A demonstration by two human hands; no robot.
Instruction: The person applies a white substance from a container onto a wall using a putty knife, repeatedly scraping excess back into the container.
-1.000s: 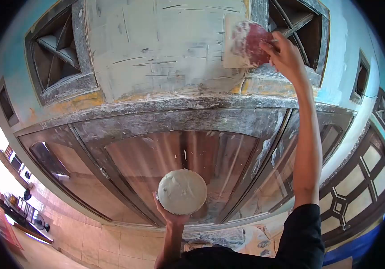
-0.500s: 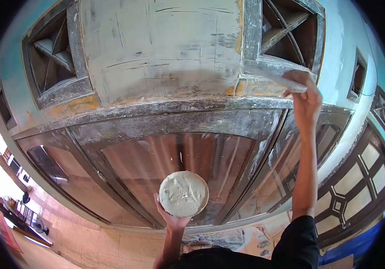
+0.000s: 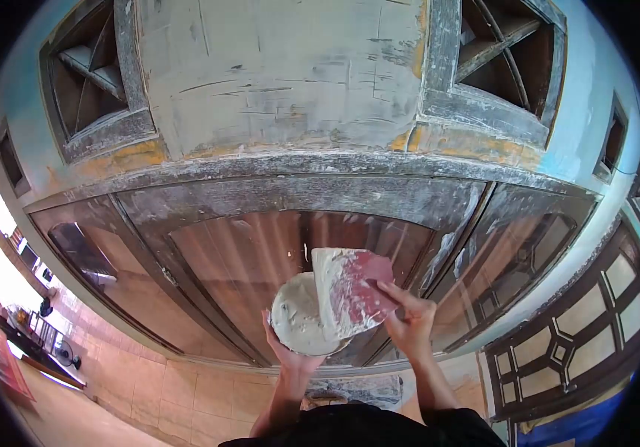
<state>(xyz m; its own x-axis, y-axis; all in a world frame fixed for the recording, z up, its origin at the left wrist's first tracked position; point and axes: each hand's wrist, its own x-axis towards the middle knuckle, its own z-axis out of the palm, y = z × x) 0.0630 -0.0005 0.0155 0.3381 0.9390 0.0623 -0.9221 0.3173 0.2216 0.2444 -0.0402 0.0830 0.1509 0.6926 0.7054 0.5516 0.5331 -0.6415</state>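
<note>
The right hand (image 3: 409,322) pinches a flat red scraper (image 3: 353,287) by its lower right corner, thumb and fingers pressed together on the blade. The blade reaches up and to the left from the fingers. Its putty-coated working edge runs roughly top to bottom in the view and lies over the right half of a round bowl of pale putty (image 3: 296,320). The left hand (image 3: 294,361) cups that bowl from beneath, fingers spread around its underside, and holds it low in the middle of the view, in front of the body.

Behind both hands is a glass-paned door (image 3: 238,253), reddish-brown and streaked with white splashes, in a grey, putty-smeared frame. Above it, a wall panel (image 3: 283,74) is skimmed with rough, scratched filler, with yellow and turquoise paint at its edges. Square vent openings (image 3: 89,74) flank the panel. Beige tiled floor (image 3: 149,387) lies below.
</note>
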